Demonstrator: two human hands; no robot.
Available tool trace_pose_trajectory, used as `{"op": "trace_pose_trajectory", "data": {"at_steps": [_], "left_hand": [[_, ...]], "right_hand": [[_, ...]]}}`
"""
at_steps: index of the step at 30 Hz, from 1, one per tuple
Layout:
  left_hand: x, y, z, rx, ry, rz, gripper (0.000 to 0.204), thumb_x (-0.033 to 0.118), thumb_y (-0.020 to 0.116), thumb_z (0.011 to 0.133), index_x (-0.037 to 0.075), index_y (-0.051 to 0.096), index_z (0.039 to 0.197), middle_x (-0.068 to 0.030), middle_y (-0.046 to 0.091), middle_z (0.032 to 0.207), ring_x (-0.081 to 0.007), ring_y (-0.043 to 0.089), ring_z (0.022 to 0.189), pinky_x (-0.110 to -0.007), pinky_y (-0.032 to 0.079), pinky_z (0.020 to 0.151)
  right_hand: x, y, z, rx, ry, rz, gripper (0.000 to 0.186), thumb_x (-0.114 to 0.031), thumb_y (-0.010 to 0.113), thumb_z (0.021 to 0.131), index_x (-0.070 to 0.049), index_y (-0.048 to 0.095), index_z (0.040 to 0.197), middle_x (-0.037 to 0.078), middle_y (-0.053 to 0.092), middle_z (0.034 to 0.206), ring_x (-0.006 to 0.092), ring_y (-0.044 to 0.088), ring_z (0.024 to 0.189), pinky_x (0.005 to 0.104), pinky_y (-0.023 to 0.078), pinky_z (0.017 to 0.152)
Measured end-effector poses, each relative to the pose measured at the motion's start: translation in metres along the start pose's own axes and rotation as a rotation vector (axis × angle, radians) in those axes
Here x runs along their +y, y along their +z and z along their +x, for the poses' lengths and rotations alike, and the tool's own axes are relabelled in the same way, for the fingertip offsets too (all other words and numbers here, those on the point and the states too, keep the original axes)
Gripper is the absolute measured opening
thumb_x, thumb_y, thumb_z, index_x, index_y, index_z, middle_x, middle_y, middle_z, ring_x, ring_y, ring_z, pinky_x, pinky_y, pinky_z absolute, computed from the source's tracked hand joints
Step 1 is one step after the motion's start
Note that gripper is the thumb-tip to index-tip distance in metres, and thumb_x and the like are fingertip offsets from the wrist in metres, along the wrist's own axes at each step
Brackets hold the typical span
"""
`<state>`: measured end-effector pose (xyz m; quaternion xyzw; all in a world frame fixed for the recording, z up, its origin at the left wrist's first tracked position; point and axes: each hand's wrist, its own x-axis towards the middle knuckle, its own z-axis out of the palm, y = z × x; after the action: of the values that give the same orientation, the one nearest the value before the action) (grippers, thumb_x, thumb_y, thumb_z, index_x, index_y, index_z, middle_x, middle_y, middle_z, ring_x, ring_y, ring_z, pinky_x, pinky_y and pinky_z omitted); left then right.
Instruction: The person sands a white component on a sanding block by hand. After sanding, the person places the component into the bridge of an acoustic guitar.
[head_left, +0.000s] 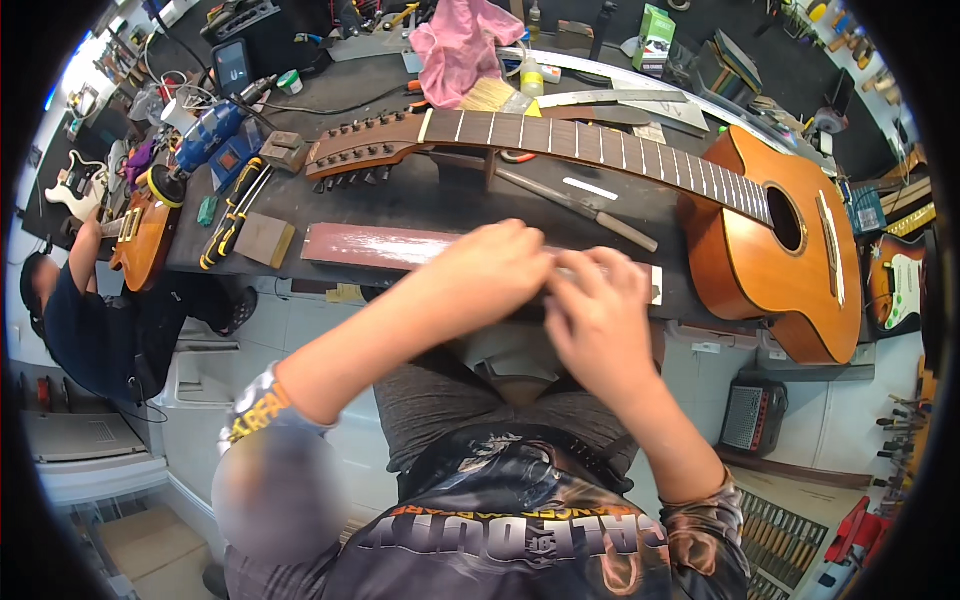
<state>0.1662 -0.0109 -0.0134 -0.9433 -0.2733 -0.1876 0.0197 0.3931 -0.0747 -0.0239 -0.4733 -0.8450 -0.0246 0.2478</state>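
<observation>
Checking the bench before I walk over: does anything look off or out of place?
The acoustic guitar has no strings showing and its body overhangs the bench edge. White dust streaks the long reddish block under both hands.

Both hands, left hand (500, 268) and right hand (598, 310), meet, fingers curled.

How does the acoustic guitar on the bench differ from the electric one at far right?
The acoustic guitar lies flat on the bench, orange-brown with a round soundhole; the electric guitar sits off the bench, dark-edged with a white pickguard. The acoustic shows whole, neck included; the electric is partly hidden. Both have stringed bodies.
</observation>
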Motion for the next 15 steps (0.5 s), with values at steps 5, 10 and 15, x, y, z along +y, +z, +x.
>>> {"op": "trace_pose_trajectory", "data": {"at_steps": [5, 10, 15], "left_hand": [[-0.056, -0.050, -0.083, -0.123, -0.118, 0.004, 0.023, 0.000, 0.080, 0.085, 0.000, 0.070, 0.107, -0.0151, 0.069, 0.108, -0.0372, 0.069, 0.107, -0.047, 0.061, 0.097], [-0.020, -0.046, -0.091, 0.237, -0.291, -0.385, 0.025, -0.007, 0.078, 0.088, 0.002, 0.072, 0.111, -0.0140, 0.072, 0.107, -0.0368, 0.072, 0.102, -0.046, 0.060, 0.090], [0.042, -0.011, -0.082, 0.543, -0.284, -0.538, 0.031, -0.011, 0.081, 0.086, 0.002, 0.072, 0.113, -0.0139, 0.074, 0.106, -0.0354, 0.073, 0.097, -0.045, 0.060, 0.087]], "right_hand": [[-0.058, 0.048, 0.055, 0.073, -0.153, 0.157, 0.040, -0.020, 0.082, 0.099, -0.006, 0.075, 0.135, 0.009, 0.070, 0.138, 0.0324, 0.061, 0.135, 0.0506, 0.045, 0.116], [-0.063, 0.044, 0.034, 0.101, 0.124, 0.742, 0.038, -0.015, 0.084, 0.102, -0.007, 0.069, 0.136, 0.010, 0.073, 0.122, 0.0303, 0.071, 0.113, 0.0475, 0.048, 0.110], [-0.064, 0.025, 0.007, 0.220, 0.082, 0.888, 0.027, -0.005, 0.088, 0.098, -0.007, 0.072, 0.120, 0.008, 0.075, 0.109, 0.0286, 0.074, 0.100, 0.0432, 0.053, 0.098]]}}
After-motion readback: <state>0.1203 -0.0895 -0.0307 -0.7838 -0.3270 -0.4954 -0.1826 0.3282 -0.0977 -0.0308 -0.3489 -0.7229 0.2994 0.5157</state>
